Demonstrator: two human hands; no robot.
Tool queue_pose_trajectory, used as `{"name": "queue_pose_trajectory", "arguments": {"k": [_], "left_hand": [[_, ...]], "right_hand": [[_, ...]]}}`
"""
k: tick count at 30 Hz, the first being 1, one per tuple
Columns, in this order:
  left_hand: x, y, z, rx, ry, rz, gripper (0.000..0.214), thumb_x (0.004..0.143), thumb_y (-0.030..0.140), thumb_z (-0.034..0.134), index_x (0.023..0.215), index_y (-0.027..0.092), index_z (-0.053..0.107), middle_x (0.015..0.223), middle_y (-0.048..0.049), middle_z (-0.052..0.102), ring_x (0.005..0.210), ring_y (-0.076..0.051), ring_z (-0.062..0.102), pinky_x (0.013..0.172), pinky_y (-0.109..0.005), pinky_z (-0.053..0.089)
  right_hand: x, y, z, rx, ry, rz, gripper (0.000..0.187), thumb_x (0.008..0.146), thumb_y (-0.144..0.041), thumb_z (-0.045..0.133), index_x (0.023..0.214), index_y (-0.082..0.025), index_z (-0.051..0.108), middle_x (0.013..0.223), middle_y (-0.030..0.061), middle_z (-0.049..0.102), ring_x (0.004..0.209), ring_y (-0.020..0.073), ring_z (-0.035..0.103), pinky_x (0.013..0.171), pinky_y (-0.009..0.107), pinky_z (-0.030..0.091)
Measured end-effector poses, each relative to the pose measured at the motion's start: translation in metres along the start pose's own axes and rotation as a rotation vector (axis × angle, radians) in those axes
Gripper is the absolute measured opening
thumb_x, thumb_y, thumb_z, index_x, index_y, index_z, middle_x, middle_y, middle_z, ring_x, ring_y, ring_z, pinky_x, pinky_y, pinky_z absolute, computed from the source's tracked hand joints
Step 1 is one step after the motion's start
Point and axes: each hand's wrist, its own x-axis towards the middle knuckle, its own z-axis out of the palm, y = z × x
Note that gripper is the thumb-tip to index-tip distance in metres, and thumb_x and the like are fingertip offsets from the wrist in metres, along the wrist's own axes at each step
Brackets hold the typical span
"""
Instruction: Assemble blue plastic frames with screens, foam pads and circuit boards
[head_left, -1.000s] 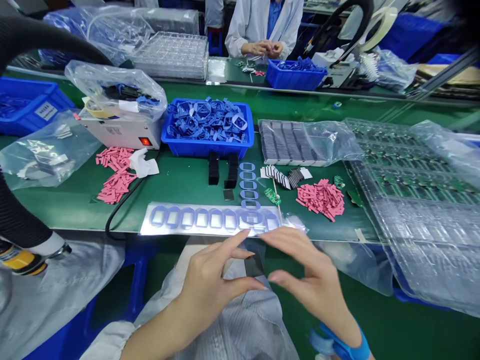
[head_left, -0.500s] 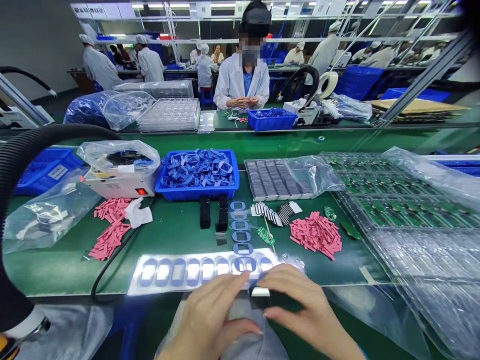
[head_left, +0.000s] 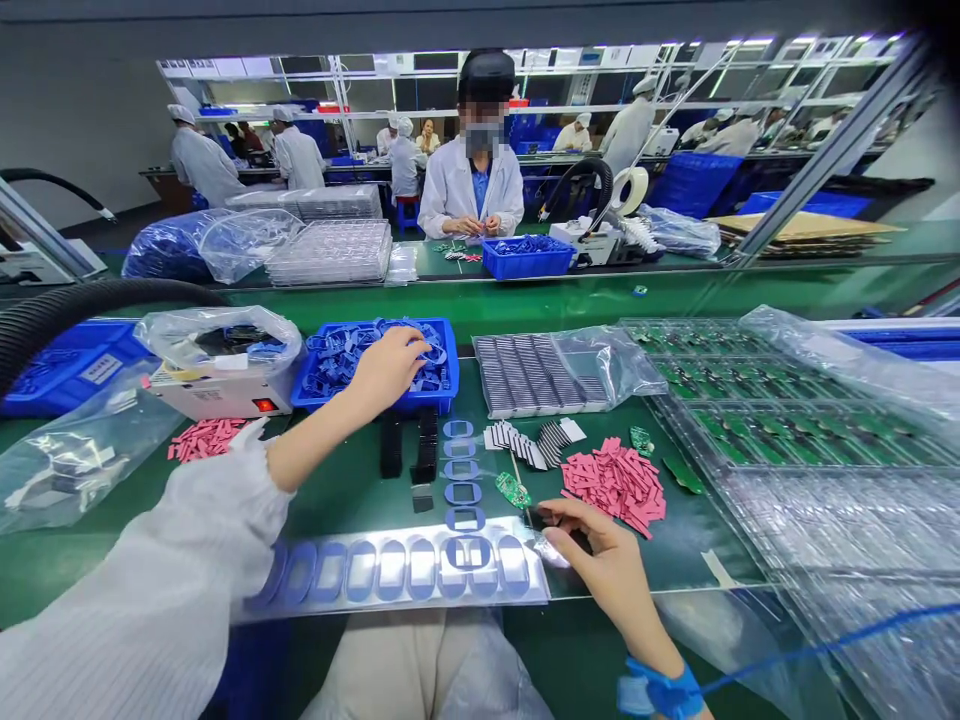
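Assembly hall [head_left: 675, 100] runs back behind rows of workers in white coats [head_left: 202, 165]; across the green tabletop [head_left: 352, 500] a co-worker [head_left: 471, 190] sits with both hands together over a small blue bin [head_left: 527, 258]. On the near side, a clear tray of green circuit boards [head_left: 787, 430] lies to the right, and a plastic bag of dark grey plates [head_left: 525, 375] sits beside a blue plastic bin [head_left: 442, 402] heaped with blue rings [head_left: 337, 360]. The person's left hand [head_left: 386, 365] reaches into that bin, fingertips half-curled down among the blue rings; whether it has hold of one, I cannot tell. Along the tabletop edge lies a film sheet [head_left: 390, 570] carrying a row of blue oval rings, with a column of loose blue rings [head_left: 461, 470] just above it; pink foam strips [head_left: 611, 485] and a small green circuit board [head_left: 514, 490] lie near. The right hand [head_left: 600, 565] rests at the sheet's right edge, thumb and fingers drawn together beside a crinkled scrap of clear film [head_left: 551, 550]; whether they pinch it, I cannot tell. These rings look thin and prone to tangling, so taking one by its edge with the fingertips, clear of its neighbours, would likely handle best; a blue wrist strap [head_left: 660, 690] trails its cord from the right wrist.
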Motion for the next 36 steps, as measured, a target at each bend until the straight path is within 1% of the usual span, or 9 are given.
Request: {"name": "queue_pose_trajectory", "arguments": {"k": [5, 11, 14, 17, 22, 25, 30, 33, 36], "left_hand": [[0.025, -0.014, 0.012, -0.124, -0.048, -0.027, 0.008, 0.082, 0.022, 0.064, 0.083, 0.014, 0.066, 0.109, -0.0077, 0.065, 0.114, -0.027, 0.053, 0.097, -0.052, 0.04], [0.013, -0.001, 0.004, -0.517, 0.013, -0.226, 0.022, 0.08, 0.037, 0.065, 0.07, 0.018, 0.069, 0.116, -0.0106, 0.066, 0.117, -0.031, 0.053, 0.098, -0.045, 0.044], [-0.009, 0.022, -0.006, -0.819, -0.072, -0.357, 0.039, 0.089, 0.048, 0.048, 0.087, 0.016, 0.068, 0.107, -0.011, 0.071, 0.101, -0.024, 0.065, 0.084, -0.037, 0.054], [-0.039, 0.05, -0.018, -1.072, -0.174, -0.477, 0.038, 0.093, 0.045, 0.043, 0.098, 0.016, 0.067, 0.109, -0.0117, 0.072, 0.093, -0.019, 0.069, 0.074, -0.028, 0.057], [-0.094, 0.084, -0.034, -1.487, -0.275, -0.679, 0.025, 0.091, 0.035, 0.053, 0.098, 0.016, 0.069, 0.105, -0.0093, 0.072, 0.074, -0.011, 0.068, 0.055, -0.016, 0.053], [-0.126, 0.095, -0.035, -1.78, -0.311, -0.762, 0.026, 0.082, 0.034, 0.068, 0.103, 0.019, 0.07, 0.095, -0.0048, 0.073, 0.079, -0.012, 0.068, 0.064, -0.017, 0.054], [-0.175, 0.113, -0.021, -1.862, -0.251, -0.71, 0.035, 0.072, 0.038, 0.076, 0.102, 0.021, 0.072, 0.093, -0.0032, 0.074, 0.09, -0.012, 0.067, 0.082, -0.019, 0.051], [-0.195, 0.124, -0.012, -1.831, -0.147, -0.7, 0.03, 0.072, 0.035, 0.077, 0.099, 0.023, 0.071, 0.095, -0.0019, 0.074, 0.086, -0.01, 0.066, 0.078, -0.017, 0.051], [-0.209, 0.134, -0.007, -1.814, -0.036, -0.685, 0.027, 0.07, 0.029, 0.08, 0.095, 0.024, 0.071, 0.097, -0.0012, 0.075, 0.085, -0.01, 0.068, 0.079, -0.019, 0.053]], "right_hand": [[-0.002, 0.005, 0.0, 0.029, 0.009, 0.013, 0.02, 0.072, -0.033, 0.07, 0.085, -0.018, 0.074, 0.081, 0.0073, 0.074, 0.065, 0.0172, 0.065, 0.059, 0.028, 0.057], [-0.001, 0.003, -0.001, 0.054, -0.015, 0.033, 0.019, 0.071, -0.031, 0.07, 0.086, -0.019, 0.074, 0.081, 0.0067, 0.073, 0.067, 0.0178, 0.066, 0.059, 0.028, 0.056], [-0.001, 0.003, -0.001, 0.064, -0.02, 0.05, 0.019, 0.072, -0.031, 0.07, 0.086, -0.019, 0.074, 0.081, 0.0064, 0.073, 0.069, 0.0185, 0.067, 0.06, 0.029, 0.056], [-0.003, 0.004, -0.001, 0.067, -0.023, 0.068, 0.019, 0.072, -0.032, 0.07, 0.086, -0.019, 0.073, 0.082, 0.0065, 0.073, 0.071, 0.0186, 0.067, 0.062, 0.029, 0.056], [-0.005, 0.007, 0.0, 0.073, -0.012, 0.096, 0.022, 0.072, -0.035, 0.071, 0.087, -0.019, 0.073, 0.082, 0.0069, 0.073, 0.07, 0.0184, 0.067, 0.064, 0.03, 0.056], [-0.004, 0.012, 0.0, 0.087, 0.009, 0.102, 0.023, 0.071, -0.037, 0.073, 0.086, -0.02, 0.073, 0.081, 0.0073, 0.073, 0.069, 0.0188, 0.067, 0.063, 0.03, 0.056], [-0.009, 0.003, 0.001, 0.147, 0.106, 0.044, 0.026, 0.077, -0.043, 0.068, 0.093, -0.023, 0.071, 0.087, 0.0064, 0.073, 0.076, 0.0199, 0.068, 0.069, 0.033, 0.056], [-0.025, -0.029, 0.007, 0.173, 0.095, -0.023, 0.023, 0.08, -0.042, 0.066, 0.096, -0.027, 0.07, 0.094, 0.0043, 0.072, 0.087, 0.0197, 0.066, 0.077, 0.033, 0.055], [-0.046, -0.07, 0.017, 0.151, -0.047, -0.161, 0.022, 0.077, -0.039, 0.071, 0.096, -0.029, 0.07, 0.099, 0.0031, 0.071, 0.096, 0.0204, 0.064, 0.083, 0.033, 0.053]]}}
